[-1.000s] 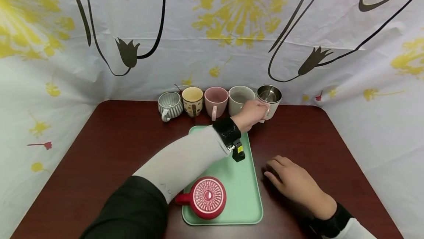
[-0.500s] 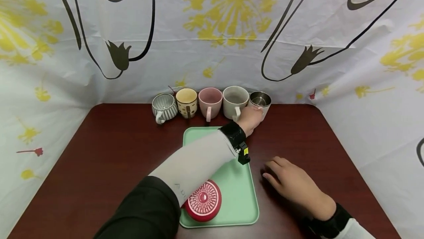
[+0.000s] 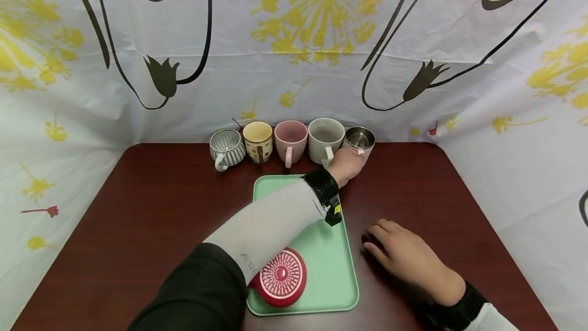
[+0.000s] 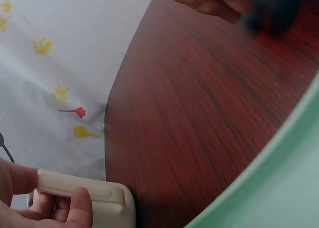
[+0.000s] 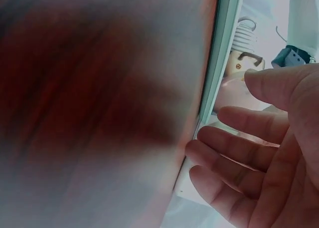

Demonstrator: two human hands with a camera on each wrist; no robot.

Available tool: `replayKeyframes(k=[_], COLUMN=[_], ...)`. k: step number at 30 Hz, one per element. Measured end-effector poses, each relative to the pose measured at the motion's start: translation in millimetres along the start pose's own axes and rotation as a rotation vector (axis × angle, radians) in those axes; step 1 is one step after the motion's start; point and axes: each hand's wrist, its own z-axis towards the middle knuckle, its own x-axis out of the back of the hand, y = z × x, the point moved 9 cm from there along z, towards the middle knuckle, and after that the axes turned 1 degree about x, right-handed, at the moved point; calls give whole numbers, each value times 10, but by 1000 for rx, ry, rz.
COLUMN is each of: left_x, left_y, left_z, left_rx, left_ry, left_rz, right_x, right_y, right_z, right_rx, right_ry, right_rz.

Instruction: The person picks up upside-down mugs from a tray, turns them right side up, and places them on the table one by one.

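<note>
Gripping the steel cup (image 3: 360, 138) by its cream handle (image 4: 82, 190), your left hand (image 3: 346, 165) holds it in the back row; your right hand (image 3: 406, 257) rests flat on the bench (image 3: 138, 208). Red mug (image 3: 280, 282) already sits on the green tray (image 3: 333, 270).

The table (image 3: 138, 219) is dark reddish-brown wood grain. On it lies a pale mint-green tray (image 3: 337, 275), carrying a red mug (image 3: 281, 282) whose top shows a white radiating line pattern. Along the far edge stand a grey-and-white striped cup (image 3: 226, 146), a cream cup (image 3: 258, 141) with brown dots, a plain pink mug (image 3: 290, 142), an off-white mug (image 3: 325, 139), and a shiny steel cup (image 3: 360, 139) with a cream handle (image 4: 82, 189). The backdrop cloth (image 3: 294, 40) is white with yellow flowers and black looping lines.
</note>
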Motion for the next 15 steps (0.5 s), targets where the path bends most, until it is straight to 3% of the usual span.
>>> replayKeyframes(k=[7, 15], left_x=[21, 40], left_y=[107, 212], left_z=[-108, -294], left_rx=[-69, -238], left_ry=[-73, -275], left_rz=[135, 605], right_x=[-17, -18], right_y=[-29, -48], right_z=[35, 54], right_rx=[21, 20], right_ry=[-9, -17], right_rz=[15, 16])
